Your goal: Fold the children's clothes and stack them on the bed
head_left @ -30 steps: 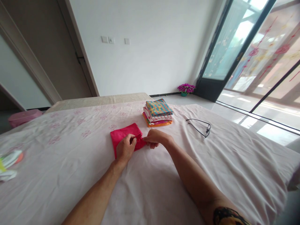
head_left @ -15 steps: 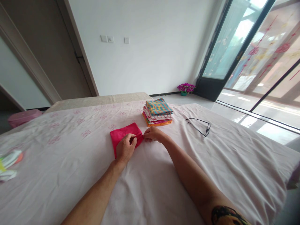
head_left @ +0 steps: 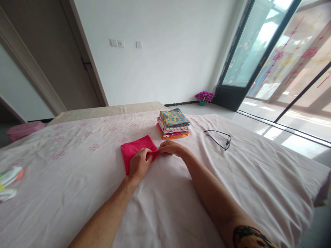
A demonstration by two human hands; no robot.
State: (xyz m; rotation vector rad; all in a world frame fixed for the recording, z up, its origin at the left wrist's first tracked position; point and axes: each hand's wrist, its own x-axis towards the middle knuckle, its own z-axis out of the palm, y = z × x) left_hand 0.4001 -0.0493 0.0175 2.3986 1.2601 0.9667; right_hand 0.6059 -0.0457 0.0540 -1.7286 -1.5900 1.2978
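1. Pinching the red cloth (head_left: 133, 147) at its right side, both hands meet over it in the head view, the only view here.
2. The cloth lies on the pale sheet (head_left: 157, 206), left of the pile (head_left: 173, 122) and nearer the person, apart from it. Its far left part is flat; its right side is gathered into a narrow fold.
3. The left hand (head_left: 139, 163) rests over the cloth's near side, thumb and forefinger closed about the fold.
4. The right hand (head_left: 169, 148) has its fingers curled, the tips at the cloth's right end. They seem to nip it; the exact contact is partly hidden.
5. The cloth looks thin, soft and light, with little stiffness of its own, so it should crease easily and is unlikely to break. It may slide on the sheet if pulled from one side only.
6. The best hold, I judge, is a fingertip pinch on an edge or corner, with the other palm pressing the flat part down.
7. The glasses (head_left: 227, 142) lie to the right, well apart from the cloth.
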